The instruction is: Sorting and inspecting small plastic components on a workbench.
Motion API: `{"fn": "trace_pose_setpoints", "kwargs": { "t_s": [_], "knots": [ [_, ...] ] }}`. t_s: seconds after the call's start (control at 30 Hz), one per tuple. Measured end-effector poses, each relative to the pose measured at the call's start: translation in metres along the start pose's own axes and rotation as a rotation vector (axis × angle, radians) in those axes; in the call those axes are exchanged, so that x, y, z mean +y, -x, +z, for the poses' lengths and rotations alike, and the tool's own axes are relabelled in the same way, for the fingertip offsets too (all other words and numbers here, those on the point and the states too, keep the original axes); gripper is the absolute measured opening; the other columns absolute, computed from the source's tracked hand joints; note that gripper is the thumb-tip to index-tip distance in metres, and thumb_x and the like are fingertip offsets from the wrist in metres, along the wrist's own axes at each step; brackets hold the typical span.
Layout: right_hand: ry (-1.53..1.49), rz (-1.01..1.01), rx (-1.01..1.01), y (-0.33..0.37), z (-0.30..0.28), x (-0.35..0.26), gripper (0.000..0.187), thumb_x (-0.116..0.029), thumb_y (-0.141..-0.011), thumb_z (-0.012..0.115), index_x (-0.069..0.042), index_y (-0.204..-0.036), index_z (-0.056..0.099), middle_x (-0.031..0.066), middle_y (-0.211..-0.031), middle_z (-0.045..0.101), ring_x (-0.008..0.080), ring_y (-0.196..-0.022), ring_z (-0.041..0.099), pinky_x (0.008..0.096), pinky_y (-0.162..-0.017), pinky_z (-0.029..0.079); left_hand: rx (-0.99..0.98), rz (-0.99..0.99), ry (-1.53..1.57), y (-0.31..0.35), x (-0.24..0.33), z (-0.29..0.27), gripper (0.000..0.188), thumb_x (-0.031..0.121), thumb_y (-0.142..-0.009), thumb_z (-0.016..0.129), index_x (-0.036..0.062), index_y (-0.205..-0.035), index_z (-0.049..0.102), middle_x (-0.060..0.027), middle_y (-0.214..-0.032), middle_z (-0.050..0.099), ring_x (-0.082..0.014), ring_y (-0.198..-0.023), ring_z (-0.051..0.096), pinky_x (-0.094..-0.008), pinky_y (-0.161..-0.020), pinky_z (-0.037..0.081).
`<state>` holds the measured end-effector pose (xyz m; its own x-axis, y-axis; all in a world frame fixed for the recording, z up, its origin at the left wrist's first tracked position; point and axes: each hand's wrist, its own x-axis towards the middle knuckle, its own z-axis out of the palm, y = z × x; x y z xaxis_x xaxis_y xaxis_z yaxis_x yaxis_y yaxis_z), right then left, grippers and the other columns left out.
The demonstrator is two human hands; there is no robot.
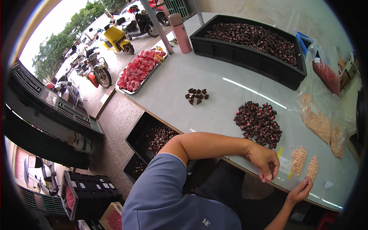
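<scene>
My left hand (pixel 263 161) is at the table's front edge, its fingers curled and thumb pressed to the fingertips; anything in that pinch is too small to make out. At the near end of a narrow pile of small pale beige pieces (pixel 312 167), my right hand (pixel 300 191) has its fingertips drawn together, and what they hold is hidden. Between the hands and slightly farther back lies a second beige pile (pixel 298 160). A larger heap of dark brown pieces with pink-red spots (pixel 258 123) is beyond my left hand. Farther left sits a small cluster of dark pieces (pixel 197 96).
A black crate (pixel 245 53) of dark pieces stands at the back, beside a pink bottle (pixel 180 33). A white tray (pixel 132 91) holds pink-red pieces. Clear bags (pixel 315 119) lie at right. Black bins (pixel 134 132) sit below the table's left edge.
</scene>
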<state>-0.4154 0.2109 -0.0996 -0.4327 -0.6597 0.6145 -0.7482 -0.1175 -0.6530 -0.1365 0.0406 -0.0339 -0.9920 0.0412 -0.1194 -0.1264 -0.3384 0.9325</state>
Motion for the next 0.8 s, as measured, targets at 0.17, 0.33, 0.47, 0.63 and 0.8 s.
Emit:
{"fn": "trace_pose_setpoints", "kwargs": {
  "t_s": [0.17,0.33,0.47,0.63,0.8],
  "knots": [
    [-0.015,0.015,0.014,-0.003,0.003,-0.001,0.023,-0.013,-0.107,0.047,0.006,-0.113,0.06,0.011,-0.105,0.064,0.0185,-0.096,0.058,0.0307,-0.088,0.047,-0.005,0.007,0.022,0.001,0.005,-0.002,0.023,0.009,-0.091,0.076,-0.005,-0.104,0.065,-0.0141,-0.099,0.072,-0.0205,-0.086,0.074,-0.0302,-0.076,0.061],
    [0.016,-0.003,-0.003,-0.006,0.002,-0.005,0.023,-0.014,-0.106,0.048,0.005,-0.112,0.06,0.0107,-0.104,0.064,0.0191,-0.094,0.058,0.0305,-0.086,0.047,0.018,-0.009,0.01,-0.001,0.007,-0.006,0.023,0.009,-0.091,0.075,-0.0047,-0.106,0.064,-0.0134,-0.098,0.072,-0.0195,-0.084,0.073,-0.0304,-0.074,0.061],
    [-0.005,0.01,-0.002,-0.004,0.003,-0.006,0.022,-0.014,-0.106,0.048,0.004,-0.111,0.06,0.01,-0.103,0.064,0.0183,-0.092,0.057,0.0302,-0.085,0.047,0.014,-0.007,0.015,-0.001,0.005,-0.004,0.024,0.009,-0.091,0.075,-0.0048,-0.106,0.063,-0.0128,-0.097,0.072,-0.0191,-0.084,0.073,-0.03,-0.074,0.06],
    [-0.009,0.016,-0.004,-0.004,0.006,-0.012,0.022,-0.014,-0.106,0.047,0.004,-0.111,0.06,0.0079,-0.102,0.063,0.016,-0.088,0.055,0.028,-0.081,0.046,0.045,-0.021,-0.027,0.005,0.002,0.003,0.022,0.008,-0.092,0.075,-0.0048,-0.106,0.064,-0.0115,-0.096,0.071,-0.0182,-0.084,0.073,-0.0292,-0.074,0.06],
    [-0.059,0.062,0.09,0.005,-0.009,-0.006,0.02,-0.013,-0.106,0.047,0.001,-0.11,0.061,-0.0005,-0.089,0.056,0.0068,-0.072,0.044,0.0212,-0.064,0.036,0.001,-0.034,-0.031,-0.006,0.005,0.005,0.022,0.006,-0.091,0.074,-0.0058,-0.107,0.065,-0.0119,-0.098,0.072,-0.0177,-0.085,0.072,-0.0288,-0.076,0.06]
  ]
}}
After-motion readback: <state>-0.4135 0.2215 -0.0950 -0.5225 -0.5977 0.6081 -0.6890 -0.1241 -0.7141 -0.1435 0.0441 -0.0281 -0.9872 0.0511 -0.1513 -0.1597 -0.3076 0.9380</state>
